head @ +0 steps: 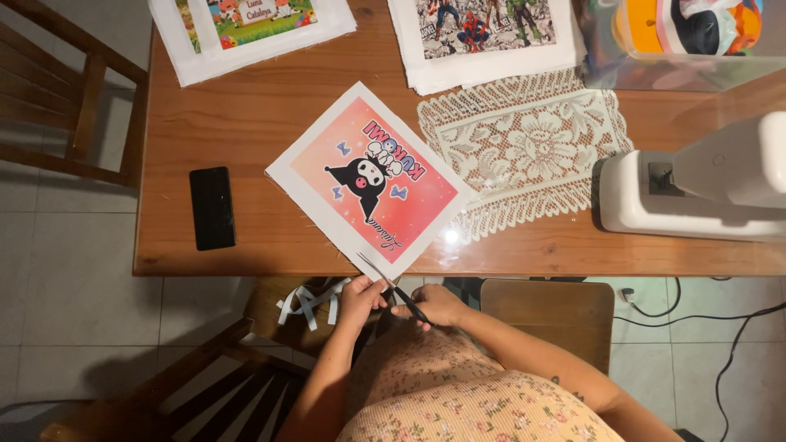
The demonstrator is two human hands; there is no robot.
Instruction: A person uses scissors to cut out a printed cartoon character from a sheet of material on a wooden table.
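**Scissors at near corner of printed sheet**

Right hand (435, 304) fingers clenched through the handles of the scissors (391, 282); blades point far-left, meeting the near corner of the pink printed sheet (372, 180). Left hand (362, 296) pinches that corner's edge. Sheet lies on wooden table (246, 115); lace doily (524, 147) right, black phone (212, 207) left, white sewing machine (696, 188) far right.

Home sewing and craft corner: wooden table (246, 115) on pale tiled floor (65, 270); white sewing machine (696, 184) at right; lace doily (524, 147); stacks of printed fabric panels (483, 37) along far edge; wooden chairs (74, 98) at left and near side; cables (720, 327) on floor.
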